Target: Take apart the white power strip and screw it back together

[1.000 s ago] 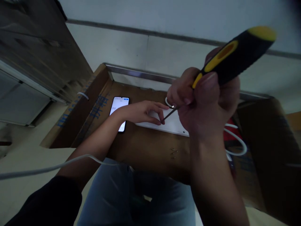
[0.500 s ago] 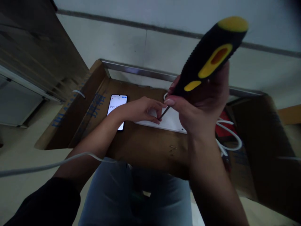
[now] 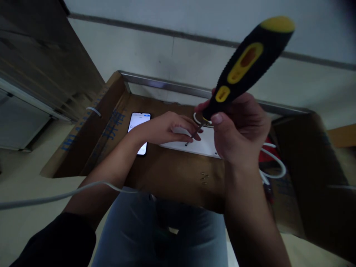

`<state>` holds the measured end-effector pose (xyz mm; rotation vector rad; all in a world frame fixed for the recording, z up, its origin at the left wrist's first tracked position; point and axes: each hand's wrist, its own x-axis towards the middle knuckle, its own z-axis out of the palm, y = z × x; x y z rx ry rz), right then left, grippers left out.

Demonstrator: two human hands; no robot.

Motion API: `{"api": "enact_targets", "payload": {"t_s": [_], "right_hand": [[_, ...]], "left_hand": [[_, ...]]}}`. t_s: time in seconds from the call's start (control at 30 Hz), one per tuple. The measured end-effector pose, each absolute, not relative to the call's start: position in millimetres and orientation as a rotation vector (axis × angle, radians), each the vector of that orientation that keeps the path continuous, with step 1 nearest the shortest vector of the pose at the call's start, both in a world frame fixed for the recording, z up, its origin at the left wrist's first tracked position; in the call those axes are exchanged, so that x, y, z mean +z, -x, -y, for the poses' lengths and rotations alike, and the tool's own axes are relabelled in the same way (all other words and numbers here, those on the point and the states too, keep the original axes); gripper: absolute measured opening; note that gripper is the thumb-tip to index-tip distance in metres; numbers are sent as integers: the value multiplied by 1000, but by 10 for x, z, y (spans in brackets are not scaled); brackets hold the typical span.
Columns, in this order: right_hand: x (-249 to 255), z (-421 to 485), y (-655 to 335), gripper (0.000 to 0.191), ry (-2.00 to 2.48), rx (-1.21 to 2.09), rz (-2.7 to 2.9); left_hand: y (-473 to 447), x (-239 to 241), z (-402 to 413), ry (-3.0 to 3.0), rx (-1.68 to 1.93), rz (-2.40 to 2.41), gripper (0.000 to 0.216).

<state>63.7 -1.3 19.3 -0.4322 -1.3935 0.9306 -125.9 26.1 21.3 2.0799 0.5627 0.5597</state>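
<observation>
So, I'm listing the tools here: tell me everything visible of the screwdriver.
The screwdriver has a thick, ribbed black handle, rubbery-looking, with yellow inlays and a yellow butt, and a thin, metallic-looking shaft. It slants, butt up and right, tip down at the near edge of the white panel. The right hand grips the lower handle; the left hand is at the shaft, contact unclear.

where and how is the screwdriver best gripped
Probably around the thick, ridged middle of the screwdriver handle, coming from the right. It slants up to the right, and the right hand holds only its lower end, leaving the upper part bare. The thin shaft slopes down to the white panel by the fingers of the left hand, so it looks a poorer grip.
</observation>
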Motion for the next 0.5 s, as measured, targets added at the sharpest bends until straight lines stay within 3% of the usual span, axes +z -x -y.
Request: {"api": "enact_targets", "payload": {"t_s": [0.23,0.37,0.5], "right_hand": [[123,-11,-605,55,347,908,1494],[109,-31,-563,41,463,851,1394],[99,-65,-591,51,470,806,1339]], "left_hand": [[1205,235,-205,-1998,660,-651,11],[1179,214,-185,-1994,671,-679,11],[1180,208,-188,-2048,688,-730,16]]}}
